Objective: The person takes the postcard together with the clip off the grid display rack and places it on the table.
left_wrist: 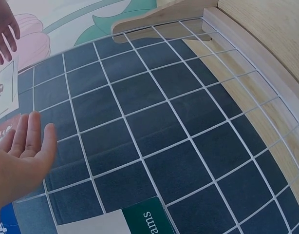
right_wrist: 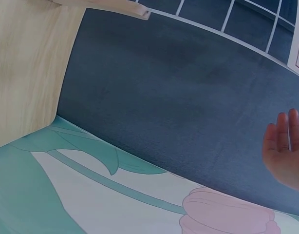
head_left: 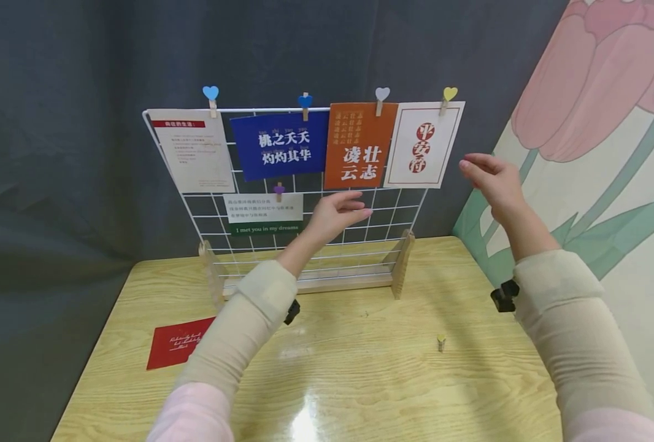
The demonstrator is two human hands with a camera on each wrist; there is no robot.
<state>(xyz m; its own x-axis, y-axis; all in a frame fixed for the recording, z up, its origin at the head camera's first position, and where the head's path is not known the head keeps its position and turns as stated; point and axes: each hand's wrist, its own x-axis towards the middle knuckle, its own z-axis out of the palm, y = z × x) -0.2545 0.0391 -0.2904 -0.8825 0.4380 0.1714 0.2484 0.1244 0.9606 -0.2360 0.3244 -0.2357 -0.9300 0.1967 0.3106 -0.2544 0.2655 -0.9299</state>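
My left hand (head_left: 335, 218) hovers in front of the white wire grid rack (head_left: 384, 216), just below an orange card (head_left: 338, 164) and right of a white-and-green card (head_left: 263, 216). Its fingers are relaxed and hold nothing. To the right of the rack, my right hand (head_left: 495, 184) is raised beside a white card with red round characters (head_left: 450, 144), apart from it, fingers loose and free of any object. A yellow heart clothespin (head_left: 450, 95) fastens that card to the top wire; a white heart clothespin (head_left: 382, 95) is on the orange card.
Also clipped up are a blue card (head_left: 283, 166) and a white card with a red heading (head_left: 194, 153). On the wooden table (head_left: 349, 350) lie a red card (head_left: 178, 341) at left and a small yellow heart clothespin (head_left: 441, 342) at right. A tulip-patterned cloth (head_left: 592, 123) hangs at right.
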